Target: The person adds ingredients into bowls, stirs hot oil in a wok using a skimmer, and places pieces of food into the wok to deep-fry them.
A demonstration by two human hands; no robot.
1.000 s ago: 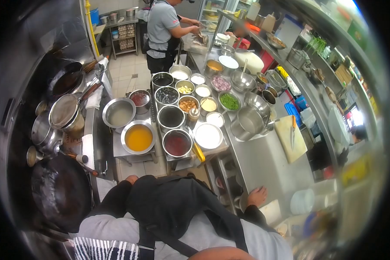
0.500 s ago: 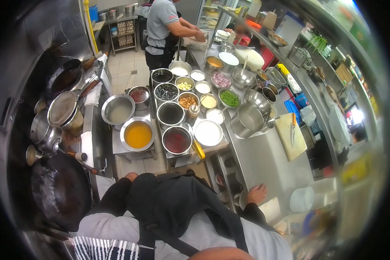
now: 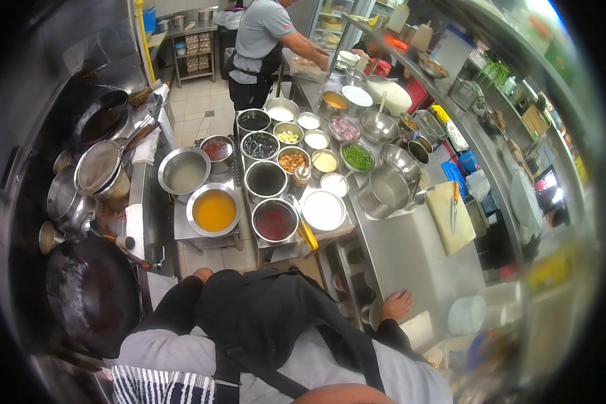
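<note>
My right hand (image 3: 397,307) rests on the edge of the steel counter (image 3: 421,259), palm down with the fingers laid out and nothing in them. A white cutting board (image 3: 417,329) lies just beside it. Farther up the same counter, a knife with an orange handle (image 3: 455,202) lies on a yellowish cutting board (image 3: 444,229). Only a small part of my left hand (image 3: 203,274) shows past the dark sleeve, near the stove side; its fingers are hidden. Ahead of it stands a bowl of orange liquid (image 3: 213,210).
Pots of sauces, such as a dark red one (image 3: 275,220), and a bowl of white powder (image 3: 323,209) crowd the middle station. A large wok (image 3: 91,296) sits on the left. A co-worker (image 3: 259,47) stands at the far end, hands over a plastic tub (image 3: 308,67).
The co-worker at the back leans a little further right over the tub. My hands stay in place.
</note>
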